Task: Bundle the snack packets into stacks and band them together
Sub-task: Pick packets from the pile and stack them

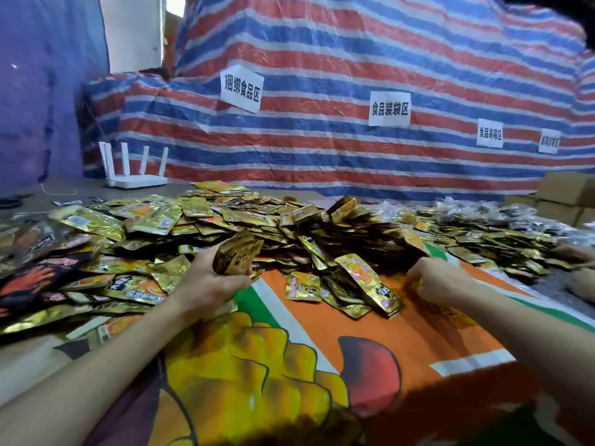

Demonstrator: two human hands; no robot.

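A big heap of gold snack packets [257, 217] covers the far half of the table. My left hand [209, 278] grips a small stack of gold packets [236, 254], held on edge just above the heap's near side. My right hand [434, 278] hovers at the heap's near right edge with fingers curled; something yellow shows at its fingertips, too blurred to name. A few loose packets [367, 284] lie between my hands on the printed sheet.
An orange, green and yellow printed sheet [322, 349] covers the near table. Black and red packets [38, 272] lie at left. A white router [135, 175] stands at back left, cardboard boxes [563, 194] at far right. Another person's hand [576, 255] reaches in at right.
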